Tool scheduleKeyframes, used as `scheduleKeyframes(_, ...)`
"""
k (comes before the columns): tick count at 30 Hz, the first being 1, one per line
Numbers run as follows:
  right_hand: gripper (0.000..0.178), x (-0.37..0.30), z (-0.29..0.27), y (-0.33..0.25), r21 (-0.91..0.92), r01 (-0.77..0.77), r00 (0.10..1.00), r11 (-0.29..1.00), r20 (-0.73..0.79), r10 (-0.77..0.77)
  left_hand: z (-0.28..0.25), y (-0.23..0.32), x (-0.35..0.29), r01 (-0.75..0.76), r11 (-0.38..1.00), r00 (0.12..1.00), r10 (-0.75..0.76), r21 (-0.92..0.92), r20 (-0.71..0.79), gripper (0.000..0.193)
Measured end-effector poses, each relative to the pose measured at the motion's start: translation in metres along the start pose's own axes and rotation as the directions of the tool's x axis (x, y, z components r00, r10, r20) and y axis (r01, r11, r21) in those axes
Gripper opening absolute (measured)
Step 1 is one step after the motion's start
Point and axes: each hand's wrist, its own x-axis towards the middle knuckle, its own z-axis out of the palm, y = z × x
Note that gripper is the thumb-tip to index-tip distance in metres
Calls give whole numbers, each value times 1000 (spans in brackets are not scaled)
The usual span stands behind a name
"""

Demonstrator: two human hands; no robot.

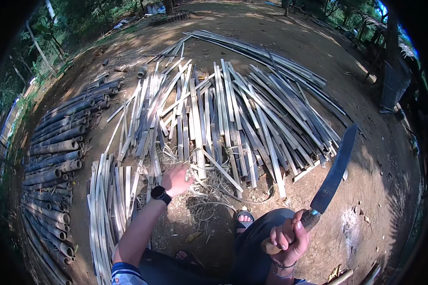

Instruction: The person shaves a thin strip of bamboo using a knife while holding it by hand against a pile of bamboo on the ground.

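My right hand [287, 242] is wrapped round the wooden handle of a machete [335, 171], whose long dark blade points up and away to the right. Reaching forward, my left hand [177, 179] has its fingers stretched and apart, with nothing seen in them. It is over pale shavings [207, 190] at the near ends of a wide heap of split bamboo strips [247, 114]. Whether its fingertips touch a strip, I cannot tell. A dark watch [160, 194] is on my left wrist.
Uncut bamboo poles [57, 147] lie stacked along the left. Another bundle of strips [100, 213] lies beside my left forearm. Long strips [271, 57] stretch across the far side of the heap. My sandaled foot [244, 219] is just behind the shavings.
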Motion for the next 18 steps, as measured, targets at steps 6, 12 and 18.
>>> scheduleKeyframes(6, 10, 6, 3, -19, 182, -213, 974, 960, -42, 224, 199, 102, 129, -424, 886, 903, 430, 188, 8, 57)
scheduleKeyframes(12, 10, 14, 2, -16, 317, -159, 985, 935, -10, 171, 262, 87, 103, -486, 844, 865, 426, 228, 266, 61)
scheduleKeyframes(18, 10, 17, 1, -14, 424, -166, 986, 891, 56, 157, 196, 38, 67, -503, 822, 783, 304, 265, 542, 52)
